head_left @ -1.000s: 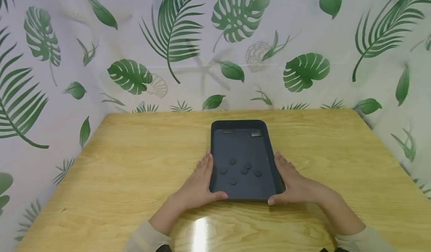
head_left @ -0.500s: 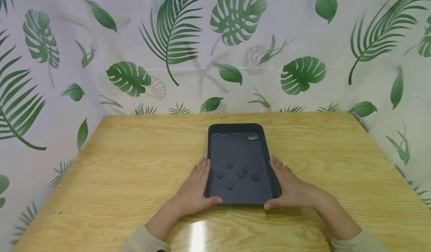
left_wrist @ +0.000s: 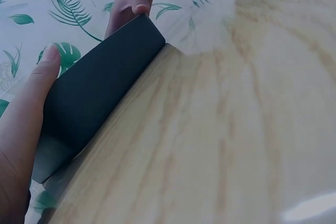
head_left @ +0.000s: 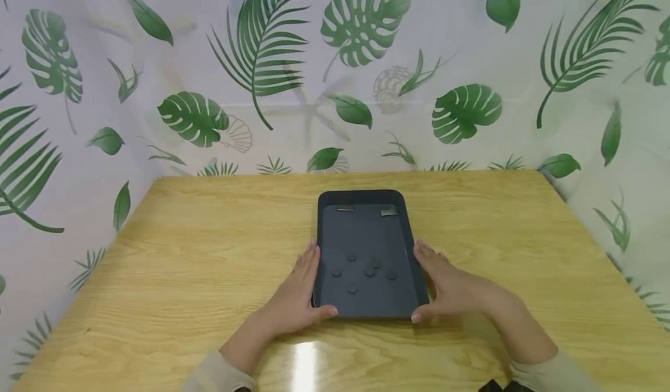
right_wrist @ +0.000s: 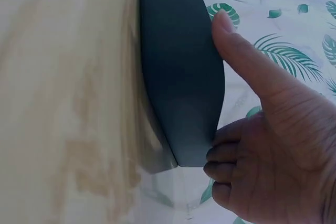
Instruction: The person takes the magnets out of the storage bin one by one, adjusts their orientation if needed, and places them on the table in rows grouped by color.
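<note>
A dark blue-grey rectangular tray (head_left: pixel 361 232) with rounded corners and low walls lies on the wooden table, its long sides running away from me. My left hand (head_left: pixel 292 298) holds its near left corner, fingers along the long side and thumb at the near wall. At the near right corner my right hand (head_left: pixel 451 290) holds it the same way. Several dark round discs (head_left: pixel 352 257) are scattered in the tray's near half, two overlapping. Two small metallic rectangular pieces (head_left: pixel 388 211) are by the far wall. Both wrist views show the tray's outer wall (left_wrist: pixel 105 85) between thumb and fingers.
The wood-grain table (head_left: pixel 199 252) extends around the tray on every side. A white cloth backdrop (head_left: pixel 309 136) with green leaf prints rises behind the table and along both sides. A bright light reflection lies on the tabletop near the front.
The head view has shifted slightly, so the whole scene sits a little further left. Both hands stay at the tray's near corners, and its contents lie as before.
</note>
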Demonstrator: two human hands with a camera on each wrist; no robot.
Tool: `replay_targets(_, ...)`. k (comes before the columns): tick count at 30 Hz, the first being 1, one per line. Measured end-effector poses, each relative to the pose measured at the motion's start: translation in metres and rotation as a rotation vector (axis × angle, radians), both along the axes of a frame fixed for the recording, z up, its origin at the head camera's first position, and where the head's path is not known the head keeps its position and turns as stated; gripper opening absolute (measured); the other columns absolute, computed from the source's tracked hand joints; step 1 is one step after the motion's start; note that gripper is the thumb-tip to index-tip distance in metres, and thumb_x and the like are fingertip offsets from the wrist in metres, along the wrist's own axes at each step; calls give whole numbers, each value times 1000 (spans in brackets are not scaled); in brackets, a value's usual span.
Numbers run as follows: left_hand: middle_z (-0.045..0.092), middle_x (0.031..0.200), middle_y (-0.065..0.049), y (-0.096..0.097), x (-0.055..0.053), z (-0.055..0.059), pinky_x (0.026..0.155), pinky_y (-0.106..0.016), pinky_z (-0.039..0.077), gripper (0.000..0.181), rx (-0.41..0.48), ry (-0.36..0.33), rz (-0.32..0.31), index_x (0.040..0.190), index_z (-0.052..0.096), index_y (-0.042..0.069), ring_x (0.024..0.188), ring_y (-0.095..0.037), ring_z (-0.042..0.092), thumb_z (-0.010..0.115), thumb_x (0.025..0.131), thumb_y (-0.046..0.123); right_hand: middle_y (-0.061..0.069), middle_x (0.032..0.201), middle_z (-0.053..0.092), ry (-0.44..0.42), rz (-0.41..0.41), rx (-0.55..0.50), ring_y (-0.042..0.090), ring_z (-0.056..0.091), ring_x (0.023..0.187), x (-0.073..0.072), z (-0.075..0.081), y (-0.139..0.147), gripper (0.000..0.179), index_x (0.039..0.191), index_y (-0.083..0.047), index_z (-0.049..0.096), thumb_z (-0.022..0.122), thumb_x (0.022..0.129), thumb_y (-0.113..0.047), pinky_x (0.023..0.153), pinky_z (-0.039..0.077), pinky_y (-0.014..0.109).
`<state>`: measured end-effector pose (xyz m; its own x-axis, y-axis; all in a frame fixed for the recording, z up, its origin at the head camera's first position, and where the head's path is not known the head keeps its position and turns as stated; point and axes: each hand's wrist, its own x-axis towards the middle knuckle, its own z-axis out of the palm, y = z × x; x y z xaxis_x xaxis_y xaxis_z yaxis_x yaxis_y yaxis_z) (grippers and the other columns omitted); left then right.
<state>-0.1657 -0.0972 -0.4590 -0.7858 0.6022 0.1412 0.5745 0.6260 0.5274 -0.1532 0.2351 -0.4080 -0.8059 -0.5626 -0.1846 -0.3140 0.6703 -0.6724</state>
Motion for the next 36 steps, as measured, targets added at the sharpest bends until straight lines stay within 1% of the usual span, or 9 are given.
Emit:
replay_targets(4, -14, 158, -14, -1, -1, 1, 117, -46, 8, 120, -12, -12, -4, 150, -7, -1, 145, -19, -12, 23, 74, 87, 28, 153, -15, -23, -3, -26, 52, -12, 138, -6, 2, -1, 126, 148, 6, -8, 81, 72, -41, 107, 2, 68)
replay_targets(8, -16, 157, -14, -3, -2, 0, 117, -45, 8, 119, -29, -14, -3, 150, -7, -1, 145, -19, -12, 25, 76, 86, 23, 155, -14, 6, 23, -79, 53, -10, 138, -13, 4, -8, 121, 150, -1, -8, 78, 75, -42, 107, 7, 68)
replay_targets(13, -15, 158, -13, -3, -2, 0, 117, -45, 9, 115, -17, -22, -2, 150, -8, 1, 145, -18, -12, 35, 79, 81, 10, 158, -11, 57, 62, -145, 41, -7, 143, -21, 9, -20, 110, 153, -13, -4, 75, 80, -38, 109, 9, 66)
replay_targets(16, -15, 158, -14, -3, -2, -1, 117, -46, 10, 114, -21, -19, -6, 150, -8, 1, 145, -18, -12, 39, 81, 78, 3, 159, -10, 70, 78, -177, 33, -8, 145, -24, 12, -29, 105, 153, -19, -2, 74, 82, -36, 110, 7, 64)
replay_targets(22, -16, 157, -14, -3, -2, 1, 117, -47, 10, 115, -24, -49, -3, 150, -10, 3, 145, -18, -13, 35, 79, 81, 2, 160, -4, 100, 88, -195, 29, -4, 146, -30, 16, -47, 103, 154, -20, 3, 74, 81, -37, 111, 8, 64)
replay_targets(26, -18, 157, -12, -3, -2, 1, 117, -47, 9, 114, -29, -75, 3, 150, -12, 4, 144, -17, -14, 36, 80, 81, 3, 160, 4, 151, 100, -218, 30, 4, 146, -34, 17, -58, 98, 154, -20, 11, 74, 81, -37, 111, 15, 61)
replay_targets(30, -19, 157, -11, -3, -2, -1, 117, -48, 10, 112, -22, -77, 1, 150, -11, 4, 144, -18, -14, 38, 81, 79, 8, 156, 21, 224, 99, -267, 30, 22, 143, -36, 13, -64, 91, 152, -15, 24, 76, 79, -34, 109, 29, 55)
replay_targets(32, -19, 157, -10, -3, -2, -2, 117, -47, 10, 111, -27, -79, 0, 150, -12, 5, 144, -18, -14, 39, 82, 77, 12, 152, 31, 255, 85, -282, 32, 33, 138, -37, 10, -67, 86, 149, -10, 31, 76, 79, -32, 104, 37, 53)
replay_targets(36, -18, 157, -11, -4, -3, 0, 117, -47, 10, 111, -30, -69, -5, 150, -10, 4, 145, -18, -13, 43, 83, 74, 17, 144, 43, 255, 45, -297, 34, 45, 129, -38, 2, -72, 75, 143, -5, 41, 75, 81, -27, 97, 44, 52)
